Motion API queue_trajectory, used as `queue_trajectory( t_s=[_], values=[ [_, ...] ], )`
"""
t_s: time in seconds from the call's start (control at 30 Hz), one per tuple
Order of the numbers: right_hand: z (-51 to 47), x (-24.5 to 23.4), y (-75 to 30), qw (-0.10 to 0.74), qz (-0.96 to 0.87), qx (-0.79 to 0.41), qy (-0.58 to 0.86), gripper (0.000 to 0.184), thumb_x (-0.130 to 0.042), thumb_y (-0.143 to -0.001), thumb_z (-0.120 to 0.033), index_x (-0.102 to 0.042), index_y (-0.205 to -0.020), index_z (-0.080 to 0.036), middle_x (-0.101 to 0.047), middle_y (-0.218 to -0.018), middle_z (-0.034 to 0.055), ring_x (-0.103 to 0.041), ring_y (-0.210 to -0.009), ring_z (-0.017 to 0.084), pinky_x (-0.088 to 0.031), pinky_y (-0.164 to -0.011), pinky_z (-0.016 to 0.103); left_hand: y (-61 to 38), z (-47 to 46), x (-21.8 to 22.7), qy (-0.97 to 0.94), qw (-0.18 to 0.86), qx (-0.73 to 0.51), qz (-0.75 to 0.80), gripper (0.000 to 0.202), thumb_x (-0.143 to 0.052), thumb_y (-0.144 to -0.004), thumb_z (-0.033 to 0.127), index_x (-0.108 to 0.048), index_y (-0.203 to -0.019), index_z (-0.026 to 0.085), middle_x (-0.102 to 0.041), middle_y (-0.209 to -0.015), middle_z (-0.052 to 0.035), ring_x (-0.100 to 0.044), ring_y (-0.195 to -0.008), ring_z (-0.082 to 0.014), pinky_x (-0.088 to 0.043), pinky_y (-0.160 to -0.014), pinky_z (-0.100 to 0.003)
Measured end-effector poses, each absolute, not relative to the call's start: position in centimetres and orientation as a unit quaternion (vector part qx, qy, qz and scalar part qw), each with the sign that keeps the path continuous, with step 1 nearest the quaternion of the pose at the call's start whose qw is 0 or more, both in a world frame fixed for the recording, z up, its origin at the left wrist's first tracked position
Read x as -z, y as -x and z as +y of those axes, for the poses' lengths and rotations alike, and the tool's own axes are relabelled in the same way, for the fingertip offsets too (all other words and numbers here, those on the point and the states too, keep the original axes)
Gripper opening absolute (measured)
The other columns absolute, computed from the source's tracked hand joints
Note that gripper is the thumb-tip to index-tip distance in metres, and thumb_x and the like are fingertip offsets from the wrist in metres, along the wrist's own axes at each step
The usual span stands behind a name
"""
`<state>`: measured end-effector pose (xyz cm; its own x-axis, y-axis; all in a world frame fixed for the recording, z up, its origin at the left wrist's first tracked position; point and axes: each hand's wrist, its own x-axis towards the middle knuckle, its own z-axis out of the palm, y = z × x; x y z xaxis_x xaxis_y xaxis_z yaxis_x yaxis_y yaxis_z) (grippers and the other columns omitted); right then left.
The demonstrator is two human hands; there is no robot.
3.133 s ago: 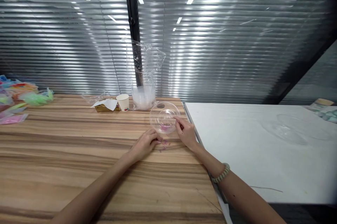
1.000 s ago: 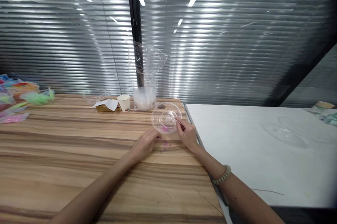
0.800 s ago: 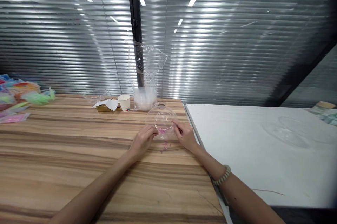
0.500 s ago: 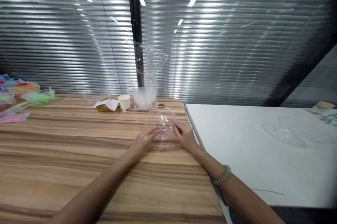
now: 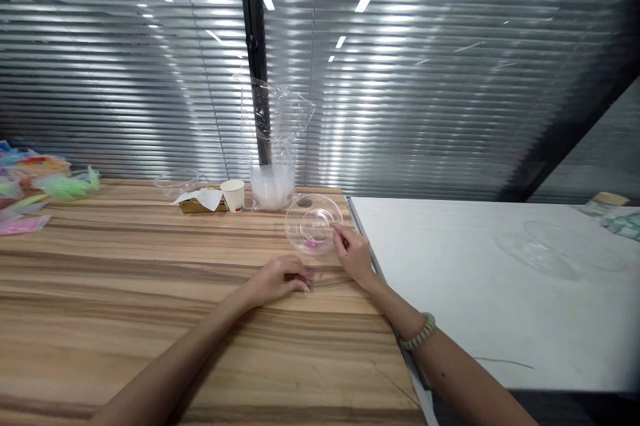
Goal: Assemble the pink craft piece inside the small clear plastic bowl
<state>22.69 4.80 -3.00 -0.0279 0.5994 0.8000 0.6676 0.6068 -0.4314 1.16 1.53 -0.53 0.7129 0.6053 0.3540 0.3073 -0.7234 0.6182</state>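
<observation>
A clear plastic bowl point(image 5: 313, 223) stands on the wooden table point(image 5: 125, 279) with a few small pink bits in its bottom. My right hand point(image 5: 353, 255) pinches the bowl's near right rim with thumb and forefinger. My left hand point(image 5: 277, 279) lies on the table just in front of the bowl. Its fingers are curled down over small pink pieces point(image 5: 313, 273) scattered on the wood. What the fingertips hold is too small to make out. A beaded bracelet point(image 5: 419, 331) is on my right wrist.
Behind the bowl stand a clear bag with stacked white containers point(image 5: 273, 183), a paper cup point(image 5: 233, 195), a flat box with white paper point(image 5: 200, 200) and another clear bowl point(image 5: 176, 183). Coloured packets point(image 5: 35, 189) lie far left. A white table point(image 5: 500, 279) adjoins on the right, with clear lids point(image 5: 555, 249).
My left hand has come back from the bowl's rim to the table, over the loose pink pieces. The bowl has shifted slightly right, my right hand staying on it.
</observation>
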Motion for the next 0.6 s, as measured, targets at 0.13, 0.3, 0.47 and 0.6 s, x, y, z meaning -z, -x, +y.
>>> queue_trajectory(
  t_s=[0.13,0.3,0.47,0.6],
  values=[
    [4.66,2.83,-22.67,0.535,-0.716,0.027,0.448,0.029,-0.042,-0.09,-0.023,-0.066,-0.105,-0.019,-0.072,-0.082,0.0054,-0.062,-0.06,0.016,-0.049,-0.06,0.028,-1.08,1.58,0.28,-0.863,0.344,-0.261,0.263,0.018,-0.073,-0.073,0.033,-0.072,-0.082,0.017,-0.07,-0.083,-0.0058,-0.065,-0.075,-0.0157,-0.051,-0.072,-0.025],
    [4.51,2.69,-22.59,0.533,-0.718,0.029,0.447,0.029,-0.042,-0.09,-0.022,-0.066,-0.105,-0.018,-0.07,-0.073,0.0039,-0.061,-0.058,0.016,-0.048,-0.057,0.027,-1.25,1.45,0.12,-0.858,0.357,-0.257,0.266,0.014,-0.072,-0.074,0.031,-0.07,-0.073,0.016,-0.069,-0.078,-0.0049,-0.064,-0.075,-0.015,-0.051,-0.071,-0.025],
    [4.57,2.72,-22.61,0.534,-0.719,0.028,0.443,0.028,-0.042,-0.09,-0.023,-0.066,-0.104,-0.017,-0.07,-0.074,0.0045,-0.063,-0.062,0.017,-0.05,-0.062,0.028,-1.46,1.41,0.3,-0.858,0.345,-0.267,0.272,0.012,-0.069,-0.077,0.024,-0.067,-0.07,0.014,-0.069,-0.078,-0.0051,-0.064,-0.076,-0.0147,-0.05,-0.072,-0.025],
    [4.62,2.75,-22.62,0.53,-0.721,0.023,0.445,0.028,-0.042,-0.09,-0.023,-0.066,-0.103,-0.017,-0.071,-0.077,0.005,-0.064,-0.062,0.017,-0.05,-0.061,0.028,-1.46,1.53,0.79,-0.855,0.337,-0.277,0.279,0.01,-0.066,-0.079,0.02,-0.064,-0.072,0.014,-0.07,-0.079,-0.0046,-0.065,-0.077,-0.0147,-0.049,-0.072,-0.024]
  ],
)
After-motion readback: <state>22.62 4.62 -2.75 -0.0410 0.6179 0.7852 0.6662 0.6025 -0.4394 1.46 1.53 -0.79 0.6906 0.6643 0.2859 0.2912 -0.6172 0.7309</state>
